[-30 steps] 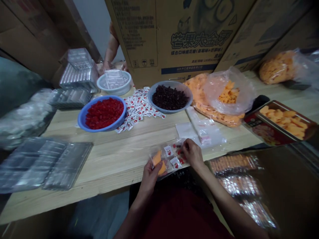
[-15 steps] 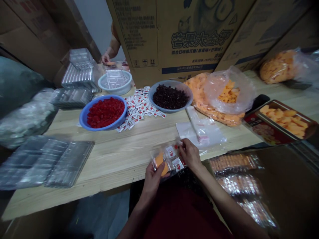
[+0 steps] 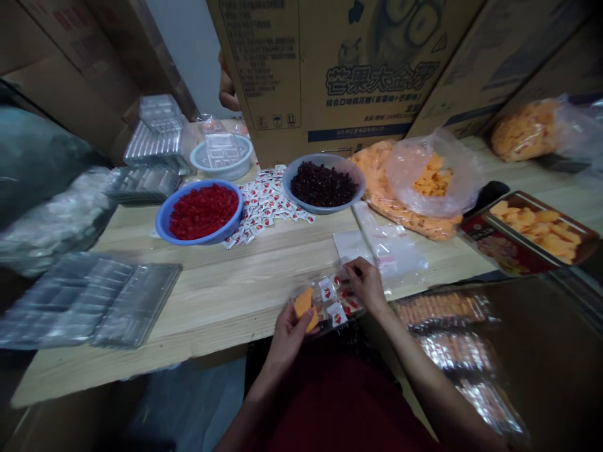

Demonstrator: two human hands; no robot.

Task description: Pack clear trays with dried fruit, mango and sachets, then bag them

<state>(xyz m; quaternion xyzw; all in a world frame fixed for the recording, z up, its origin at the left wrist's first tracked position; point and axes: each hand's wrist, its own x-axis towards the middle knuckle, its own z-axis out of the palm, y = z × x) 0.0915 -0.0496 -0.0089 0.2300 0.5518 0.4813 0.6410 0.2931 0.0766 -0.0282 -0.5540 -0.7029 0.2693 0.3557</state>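
Observation:
My left hand (image 3: 287, 328) grips the left end of a clear plastic candy tray (image 3: 325, 319), thumb on top. Orange pieces (image 3: 305, 302) lie in its left compartments, with white sachets (image 3: 336, 314) bearing a red print in the middle and red candies (image 3: 349, 306) to the right. At the tray's upper right corner, the fingers of my right hand (image 3: 367, 285) are pinched together on its edge; the fingertips are partly hidden. Flat clear plastic bags (image 3: 400, 251) lie just beyond my right hand.
A blue bowl of red candies (image 3: 202, 213), loose sachets (image 3: 268, 201) and a bowl of dark candies (image 3: 323, 183) stand behind. Orange pieces fill a bag (image 3: 409, 182) and a tin (image 3: 532, 232). Empty trays (image 3: 136, 301) lie left; wrapped packs (image 3: 452, 345) sit in a carton. A co-worker's arm (image 3: 228, 91) shows behind.
The tray has shifted slightly right and lies flatter, showing more red candies. My right hand stays at its corner. The co-worker's hand has moved right, partly behind the carton.

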